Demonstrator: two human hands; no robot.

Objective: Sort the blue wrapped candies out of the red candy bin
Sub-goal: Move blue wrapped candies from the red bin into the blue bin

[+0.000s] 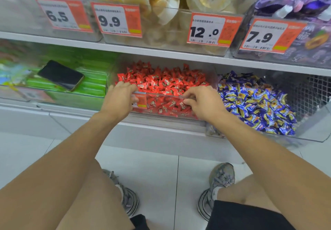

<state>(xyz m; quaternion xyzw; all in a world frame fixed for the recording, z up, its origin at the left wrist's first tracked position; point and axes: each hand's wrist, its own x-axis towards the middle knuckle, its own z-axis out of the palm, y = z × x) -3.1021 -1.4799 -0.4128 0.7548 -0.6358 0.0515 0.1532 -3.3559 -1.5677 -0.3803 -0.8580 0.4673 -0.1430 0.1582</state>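
Both hands, left (119, 96) and right (200, 102), grip the front rim of the red candy bin (161, 104) at the shelf's front edge. No blue candies show among the red; sorting looks nearly finished.

we cannot see the left hand (120, 98) fingertips, buried in red candies (164, 81); price tags' (118, 20) small print blurs

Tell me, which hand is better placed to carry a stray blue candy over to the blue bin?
Probably the right hand: it grips the red candy bin's front rim on the side next to the blue candy bin. The left hand is farther away.
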